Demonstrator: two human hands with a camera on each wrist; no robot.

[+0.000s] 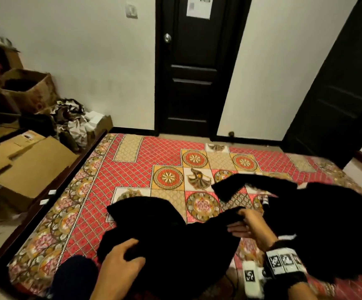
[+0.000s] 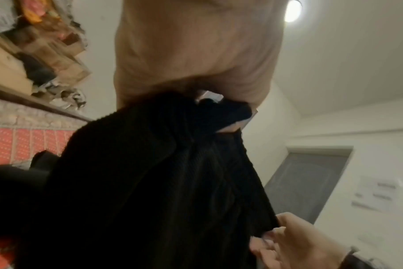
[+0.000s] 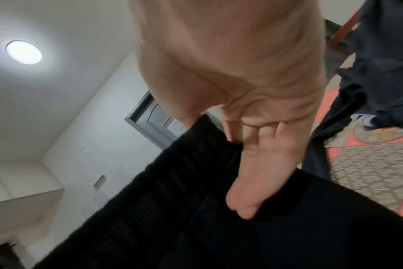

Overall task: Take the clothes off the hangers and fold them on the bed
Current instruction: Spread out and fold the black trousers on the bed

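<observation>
A: What was hidden or hard to read?
B: Both wrist views were blurred. Left hand [image 1: 119, 259] at the near edge, its fingertips buried in a black knit garment [image 1: 175, 241], so only the knuckles and thumb showed in the head view. Left wrist view: palm [image 2: 196, 51] filled the top, fabric [image 2: 150, 182] covered the rest of the fingers. No hanger could be made out.

A: Left grip?
B: Fingers curled into the cloth, bunching its near-left edge. It was holding the garment.

A: Right?
B: Right hand [image 1: 251, 226] further in, wrist band with printed markers [image 1: 283, 263] behind it. Thumb above and fingers below an edge of the same garment, pinching it. Right wrist view: thumb tip hidden behind the fabric [image 3: 219, 227], fingers [image 3: 260, 172] lay fairly straight across the ribbed knit.

A: Where was the garment, which way did it run?
B: Near part of the bed [image 1: 132, 169], on the patterned red bedspread, partly lifted between the two hands. Long axis roughly left-right across the view, a lobe spreading away to the left.

A: Anything beyond?
B: Second black garment [image 1: 327, 213] right of it on the bed, cut off by the frame edge, one sleeve reaching left. Cardboard boxes [image 1: 24, 165] on the floor left of the bed. Dark door [image 1: 197, 66] in the far wall.
</observation>
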